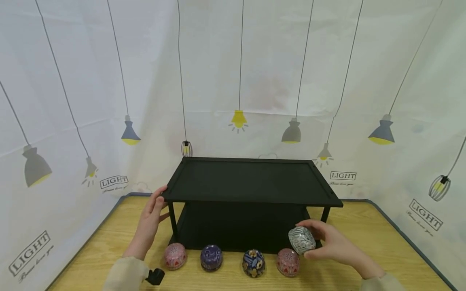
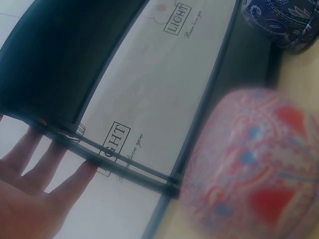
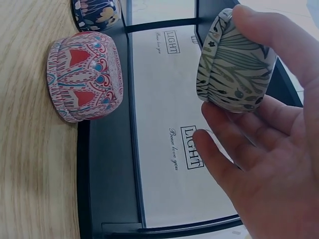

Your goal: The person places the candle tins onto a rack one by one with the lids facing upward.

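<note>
My right hand (image 1: 327, 241) grips a small round tin (image 1: 301, 239) with a green-and-white leaf pattern, thumb on one side and fingers on the other. The tin is tilted and held up at the front right of a black two-tier shelf (image 1: 247, 180). At the shelf's left front corner, my left hand (image 1: 147, 220) touches the edge of the upper tier; its fingers look straight in the left wrist view. A pink patterned tin (image 3: 84, 77) stands just left of the held one. Along the shelf's front are a navy floral tin (image 1: 253, 263), a purple tin (image 1: 211, 258) and another pink tin (image 1: 175, 256).
Below the upper tier lies the lower black tier (image 1: 240, 226), with a post (image 1: 172, 220) at its left front. The wooden table (image 1: 367, 234) has a dark raised edge, and a white sheet printed with lamps (image 1: 218, 81) hangs behind and at both sides.
</note>
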A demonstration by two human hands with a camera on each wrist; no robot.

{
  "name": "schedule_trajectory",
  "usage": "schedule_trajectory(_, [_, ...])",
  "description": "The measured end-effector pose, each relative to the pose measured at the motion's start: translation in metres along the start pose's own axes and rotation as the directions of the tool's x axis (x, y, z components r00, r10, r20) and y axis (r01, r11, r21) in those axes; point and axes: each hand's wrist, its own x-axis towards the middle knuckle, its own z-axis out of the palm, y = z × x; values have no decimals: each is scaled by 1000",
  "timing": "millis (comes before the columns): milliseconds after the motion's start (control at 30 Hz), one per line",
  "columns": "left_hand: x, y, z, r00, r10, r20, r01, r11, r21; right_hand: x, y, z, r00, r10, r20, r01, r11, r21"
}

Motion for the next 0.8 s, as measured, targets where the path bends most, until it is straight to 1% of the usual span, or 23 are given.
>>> schedule_trajectory(200, [1, 0, 0, 1000, 0, 4, 0, 1000, -5, 1, 1, 3, 1000, -1, -18, 1, 999, -35])
schedule_trajectory(333, [0, -1, -1, 1000, 0, 3, 0, 1000, -4, 2, 3, 5, 1000, 2, -26, -3, 999, -40])
schedule_trajectory(533, [1, -3, 0, 1000, 5, -1, -5, 1000, -4, 4, 3, 6, 1000, 0, -28, 0, 1000, 3])
schedule_trajectory(800, [1, -3, 0, 1000, 4, 1, -4, 1000, -5, 6, 2, 7, 1000, 0, -5, 0, 999, 47])
